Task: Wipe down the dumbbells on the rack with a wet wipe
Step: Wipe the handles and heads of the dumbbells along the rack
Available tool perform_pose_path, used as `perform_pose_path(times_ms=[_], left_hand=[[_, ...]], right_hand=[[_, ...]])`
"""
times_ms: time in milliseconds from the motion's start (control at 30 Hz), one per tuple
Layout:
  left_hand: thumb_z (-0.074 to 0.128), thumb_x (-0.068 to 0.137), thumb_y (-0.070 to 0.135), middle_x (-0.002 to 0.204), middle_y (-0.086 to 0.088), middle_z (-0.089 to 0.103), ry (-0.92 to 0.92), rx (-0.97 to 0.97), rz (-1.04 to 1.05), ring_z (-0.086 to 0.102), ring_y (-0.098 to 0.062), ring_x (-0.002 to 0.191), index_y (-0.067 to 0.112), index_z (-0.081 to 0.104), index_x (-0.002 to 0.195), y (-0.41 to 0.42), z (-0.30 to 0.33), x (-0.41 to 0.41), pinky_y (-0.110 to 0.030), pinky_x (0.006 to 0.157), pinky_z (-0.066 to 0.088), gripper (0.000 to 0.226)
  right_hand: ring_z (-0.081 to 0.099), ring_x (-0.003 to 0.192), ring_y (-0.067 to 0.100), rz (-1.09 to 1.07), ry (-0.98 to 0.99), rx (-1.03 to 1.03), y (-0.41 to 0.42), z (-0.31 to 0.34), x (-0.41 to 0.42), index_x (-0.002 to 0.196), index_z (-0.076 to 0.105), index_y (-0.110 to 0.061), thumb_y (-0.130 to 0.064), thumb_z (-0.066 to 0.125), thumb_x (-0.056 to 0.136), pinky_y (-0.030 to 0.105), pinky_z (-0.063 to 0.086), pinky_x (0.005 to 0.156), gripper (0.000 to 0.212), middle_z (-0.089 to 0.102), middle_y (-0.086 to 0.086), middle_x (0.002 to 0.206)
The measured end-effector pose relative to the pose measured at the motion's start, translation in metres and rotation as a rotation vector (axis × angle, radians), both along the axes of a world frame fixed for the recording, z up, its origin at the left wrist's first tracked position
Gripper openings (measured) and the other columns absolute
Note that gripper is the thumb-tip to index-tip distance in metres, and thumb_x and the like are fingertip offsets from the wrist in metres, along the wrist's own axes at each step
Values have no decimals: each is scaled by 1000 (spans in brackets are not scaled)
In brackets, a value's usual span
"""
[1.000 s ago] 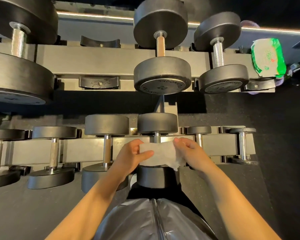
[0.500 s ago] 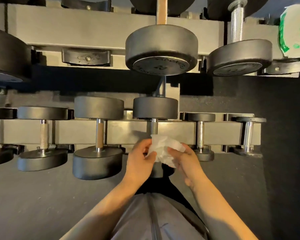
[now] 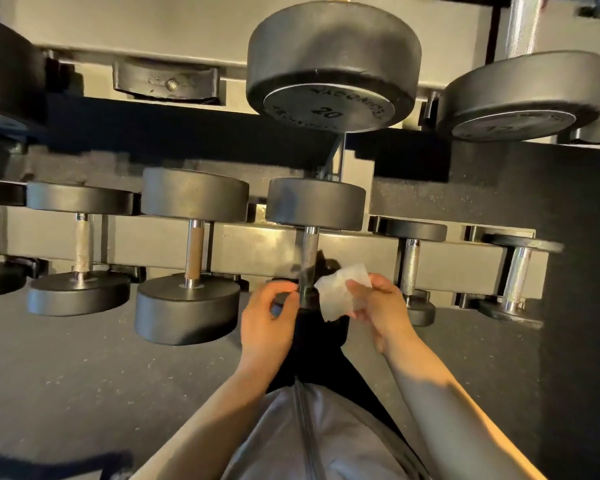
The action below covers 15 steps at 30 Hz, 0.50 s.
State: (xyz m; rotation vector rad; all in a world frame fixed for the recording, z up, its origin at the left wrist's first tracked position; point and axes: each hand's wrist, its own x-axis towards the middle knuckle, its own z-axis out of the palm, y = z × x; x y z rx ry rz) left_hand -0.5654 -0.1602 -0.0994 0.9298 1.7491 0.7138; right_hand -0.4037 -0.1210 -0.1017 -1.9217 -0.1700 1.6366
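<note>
Head view looks down at my two hands by the low shelf of the rack (image 3: 257,244). My right hand (image 3: 378,306) pinches the white wet wipe (image 3: 340,289), just beside the handle of the middle dumbbell (image 3: 315,202). My left hand (image 3: 267,320) holds nothing; its fingers curl loosely near that handle's bottom end.

Two tiers of dumbbells sit on the rack (image 3: 257,247). On the lower tier, the middle dumbbell (image 3: 314,216) stands directly before the person, the left hand (image 3: 267,323) left of its handle, the right hand (image 3: 378,306) with the wet wipe (image 3: 336,292) just right. The 20-marked dumbbell (image 3: 333,64) sits above.
</note>
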Motion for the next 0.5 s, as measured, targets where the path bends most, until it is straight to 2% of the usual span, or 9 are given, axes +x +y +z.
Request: perform_pose_path(times_ms=[67, 100, 167, 233, 300, 400, 500], left_hand=[[57, 96, 19, 101, 1, 58, 102, -178, 232, 57, -20, 102, 22, 63, 100, 11, -23, -5, -30, 90, 43, 8], [53, 98, 22, 103, -2, 55, 146, -281, 286, 54, -24, 105, 15, 62, 108, 18, -35, -5, -33, 92, 41, 15], [45, 101, 30, 121, -12, 52, 202, -539, 271, 48, -32, 115, 10, 54, 127, 30, -58, 2, -38, 99, 38, 34], [39, 102, 33, 144, -15, 35, 273, -702, 170, 43, -37, 123, 17, 42, 141, 35, -77, 17, -42, 105, 34, 42], [41, 100, 40, 145, -9, 30, 321, -716, 229, 49, -33, 118, 24, 46, 138, 36, -90, 28, -46, 108, 35, 41], [45, 96, 43, 138, -2, 37, 365, -676, 371, 53, -30, 112, 32, 56, 121, 32, -100, 36, -50, 106, 37, 30], [45, 94, 46, 136, 1, 40, 381, -635, 426, 54, -28, 110, 33, 58, 105, 29, -103, 35, -50, 104, 39, 21]], right_hand=[[56, 78, 17, 286, -345, 134, 7, -15, 7, 83, 58, -18, -9, 62, 89, 21, 47, 68, 11, 58, -1, 80], [54, 78, 13, 415, -496, 238, 11, -23, 8, 84, 58, -18, -13, 62, 90, 18, 44, 67, 9, 57, -3, 81], [50, 82, 9, 571, -771, 515, 18, -40, 10, 92, 63, -16, -12, 60, 91, 20, 41, 67, 5, 58, -2, 89], [48, 88, 12, 741, -943, 767, 28, -63, 10, 97, 67, -11, -3, 59, 84, 22, 40, 70, 18, 61, 3, 94], [52, 87, 19, 856, -968, 812, 40, -88, 6, 100, 68, -12, -3, 60, 79, 27, 43, 66, 24, 61, 6, 96], [56, 73, 22, 898, -960, 785, 37, -115, -4, 99, 68, -14, -3, 68, 78, 27, 47, 58, 24, 56, 5, 92], [64, 82, 21, 952, -904, 893, 11, -128, -8, 100, 70, -13, -3, 70, 80, 28, 54, 73, 23, 67, 4, 95]])
